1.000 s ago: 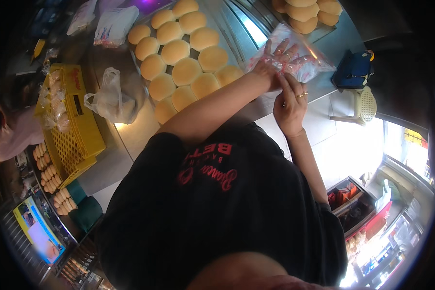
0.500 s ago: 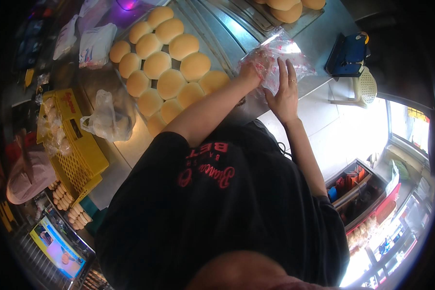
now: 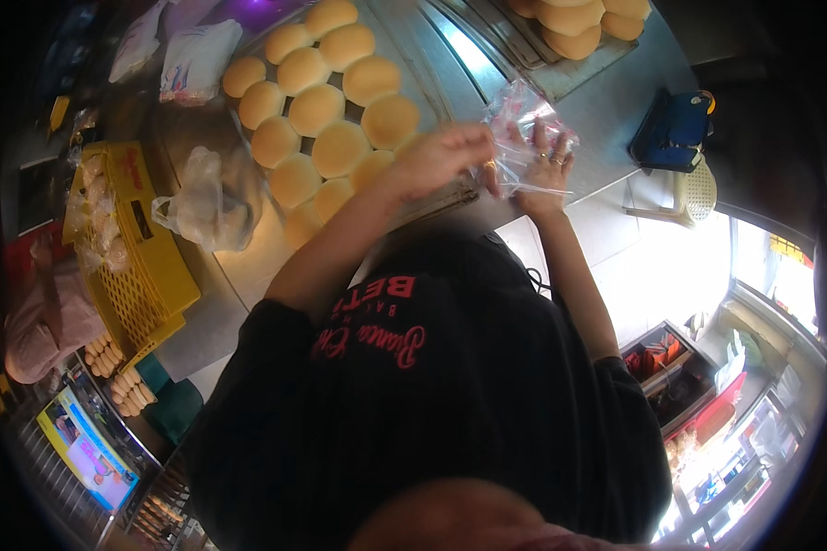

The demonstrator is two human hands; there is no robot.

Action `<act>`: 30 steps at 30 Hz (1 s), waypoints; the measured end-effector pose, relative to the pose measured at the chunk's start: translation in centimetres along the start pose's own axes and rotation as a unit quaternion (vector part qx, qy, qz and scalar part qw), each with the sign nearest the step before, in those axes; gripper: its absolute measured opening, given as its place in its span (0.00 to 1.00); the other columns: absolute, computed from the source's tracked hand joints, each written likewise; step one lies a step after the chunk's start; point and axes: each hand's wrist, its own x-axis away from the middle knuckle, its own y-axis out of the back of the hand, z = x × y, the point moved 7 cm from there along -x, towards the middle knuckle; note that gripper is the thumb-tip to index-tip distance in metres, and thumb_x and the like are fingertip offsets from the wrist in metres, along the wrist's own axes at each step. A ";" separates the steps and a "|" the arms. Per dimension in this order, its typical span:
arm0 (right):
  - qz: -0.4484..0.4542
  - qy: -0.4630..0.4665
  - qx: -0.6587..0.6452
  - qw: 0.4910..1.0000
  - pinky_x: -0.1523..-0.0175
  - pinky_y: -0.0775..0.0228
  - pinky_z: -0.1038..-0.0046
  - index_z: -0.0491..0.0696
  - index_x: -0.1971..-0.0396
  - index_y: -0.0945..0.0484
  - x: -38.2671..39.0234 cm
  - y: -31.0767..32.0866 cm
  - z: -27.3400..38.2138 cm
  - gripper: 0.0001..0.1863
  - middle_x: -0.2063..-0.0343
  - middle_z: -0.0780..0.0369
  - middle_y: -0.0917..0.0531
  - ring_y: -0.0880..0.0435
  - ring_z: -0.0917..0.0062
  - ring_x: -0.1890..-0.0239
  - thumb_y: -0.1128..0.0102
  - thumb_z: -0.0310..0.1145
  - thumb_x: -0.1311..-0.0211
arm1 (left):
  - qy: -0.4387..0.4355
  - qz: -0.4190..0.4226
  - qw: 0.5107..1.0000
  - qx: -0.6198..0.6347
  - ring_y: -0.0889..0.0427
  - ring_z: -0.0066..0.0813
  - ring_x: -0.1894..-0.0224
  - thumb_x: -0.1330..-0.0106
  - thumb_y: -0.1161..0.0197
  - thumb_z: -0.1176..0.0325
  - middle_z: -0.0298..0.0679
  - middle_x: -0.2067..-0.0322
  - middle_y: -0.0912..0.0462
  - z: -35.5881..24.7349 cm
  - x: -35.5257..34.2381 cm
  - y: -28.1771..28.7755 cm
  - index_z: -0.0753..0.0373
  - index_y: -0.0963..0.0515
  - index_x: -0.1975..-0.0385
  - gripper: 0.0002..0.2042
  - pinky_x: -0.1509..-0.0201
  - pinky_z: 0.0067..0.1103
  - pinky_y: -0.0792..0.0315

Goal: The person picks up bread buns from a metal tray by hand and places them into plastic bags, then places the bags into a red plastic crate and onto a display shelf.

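A clear plastic bag with red print (image 3: 522, 108) is at the table's near edge, right of the tray of buns. My right hand (image 3: 546, 176) holds it, with the thumb on one side and the fingers spread over its film. Just left of the bag is my left hand (image 3: 443, 158), its fingers stretched out and their tips close to the plastic; whether they touch it I cannot tell. Round golden buns (image 3: 342, 149) sit in rows on the tray (image 3: 436, 204), some of them behind my left forearm.
More buns (image 3: 572, 18) lie on another tray at the far right. A blue device (image 3: 669, 133) stands at the table's right end, above a pale stool (image 3: 694, 193). At left are a yellow crate (image 3: 147, 266), a knotted plastic bag (image 3: 207, 202) and a stack of white bags (image 3: 200, 60).
My left hand has come out of the clear bag and moved left. My right hand has closed on the bag, which looks more gathered. The whole view has shifted slightly.
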 end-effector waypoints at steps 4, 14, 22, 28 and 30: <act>0.104 -0.030 -0.070 0.992 0.35 0.62 0.34 0.73 0.32 0.49 -0.5 2.2 -0.7 0.39 0.28 0.58 0.57 0.62 0.39 0.31 0.44 0.58 0.44 | -0.163 -0.101 0.948 0.252 0.17 0.41 0.63 0.27 0.54 0.66 0.44 0.68 0.19 -5.9 3.9 6.9 0.63 0.28 0.63 0.09 0.56 0.32 0.23; 0.077 0.108 -0.757 0.640 0.49 0.31 0.71 0.39 0.51 0.26 -7.7 20.5 8.2 0.25 0.59 0.54 0.19 0.20 0.71 0.56 0.35 0.39 0.43 | -0.149 -0.212 0.951 0.169 0.16 0.38 0.66 0.27 0.52 0.65 0.42 0.69 0.20 -5.1 6.8 9.1 0.65 0.30 0.69 0.11 0.61 0.27 0.21; -0.090 -0.014 -0.706 0.702 0.74 0.33 0.77 0.41 0.76 0.21 -7.2 23.0 10.4 0.10 0.85 0.62 0.22 0.26 0.81 0.81 0.39 0.32 0.39 | -0.158 -0.260 0.941 0.146 0.17 0.32 0.66 0.29 0.49 0.63 0.42 0.66 0.20 -4.7 9.2 10.2 0.66 0.26 0.59 0.12 0.59 0.23 0.23; -0.259 0.081 -0.486 0.831 0.75 0.37 0.75 0.41 0.77 0.23 -5.0 24.9 12.9 0.13 0.87 0.60 0.28 0.34 0.83 0.83 0.39 0.35 0.39 | -0.210 -0.307 0.916 -0.150 0.17 0.26 0.66 0.34 0.44 0.64 0.42 0.68 0.18 -11.0 10.2 8.1 0.60 0.25 0.54 0.12 0.59 0.23 0.26; -0.227 0.066 -0.590 0.772 0.76 0.38 0.75 0.41 0.79 0.24 -4.9 24.6 12.8 0.16 0.86 0.64 0.27 0.33 0.82 0.83 0.41 0.38 0.37 | -0.147 -0.334 0.900 -0.239 0.17 0.28 0.66 0.36 0.43 0.66 0.43 0.70 0.17 -10.9 9.7 9.0 0.58 0.26 0.52 0.13 0.60 0.25 0.25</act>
